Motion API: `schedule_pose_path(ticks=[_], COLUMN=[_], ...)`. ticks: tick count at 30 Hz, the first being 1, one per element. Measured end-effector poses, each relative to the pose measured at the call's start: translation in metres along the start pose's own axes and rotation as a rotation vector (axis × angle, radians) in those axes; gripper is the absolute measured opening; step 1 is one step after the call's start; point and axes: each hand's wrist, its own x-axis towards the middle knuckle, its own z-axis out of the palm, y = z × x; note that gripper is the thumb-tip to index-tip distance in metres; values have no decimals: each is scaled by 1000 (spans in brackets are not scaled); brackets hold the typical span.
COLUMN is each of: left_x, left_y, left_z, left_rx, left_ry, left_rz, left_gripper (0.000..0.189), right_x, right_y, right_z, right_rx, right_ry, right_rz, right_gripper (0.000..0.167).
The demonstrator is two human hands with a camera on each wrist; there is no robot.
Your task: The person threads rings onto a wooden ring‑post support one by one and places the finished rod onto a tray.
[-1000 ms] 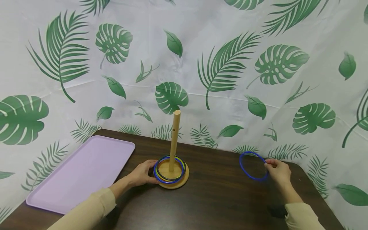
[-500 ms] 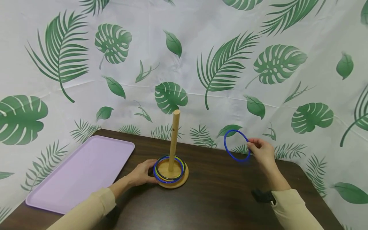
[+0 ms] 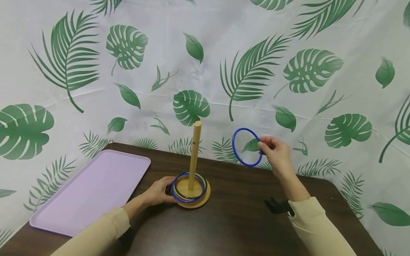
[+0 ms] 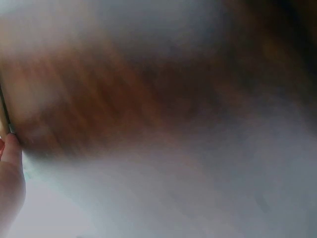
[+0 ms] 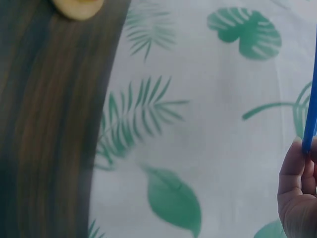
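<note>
Raised above the table in the head view, a thin blue ring (image 3: 233, 144) is pinched at its right side by my right hand (image 3: 277, 156). The right wrist view shows this ring (image 5: 311, 109) edge-on between the fingertips. A wooden ring-toss stand (image 3: 194, 156) with an upright peg stands left of the ring. Several rings (image 3: 189, 202) in blue, yellow and black lie round the foot of its peg. My left hand (image 3: 157, 192) grips the left side of the stand's round base; its thumb and fingers straddle the edge there. In the left wrist view most of the hand (image 4: 11, 178) is cut off.
A lilac tray (image 3: 93, 192) lies at the left on the dark wooden table (image 3: 224, 224). Behind the table hangs a white cloth (image 3: 221, 42) with green leaves. A black wrist strap piece (image 3: 275, 205) juts out by the right sleeve.
My right hand has lifted the blue ring off the table's right side and carried it up and left toward the peg. The left hand and the stand have stayed put.
</note>
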Motion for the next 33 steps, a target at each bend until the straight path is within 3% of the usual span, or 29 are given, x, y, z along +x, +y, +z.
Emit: schedule_pose_path(ticks=[20,33], left_x=[0,-1], left_y=[1,2], left_z=[0,0], left_rx=[20,10], left_ry=[1,6], left_rz=[17,20], left_gripper=[75,74], right_x=[6,9], right_y=[-43,-56], right_z=[52,77], right_rx=[181,171], right_ry=[-87,-126], right_rz=[-48,-49], right_gripper=[24,21])
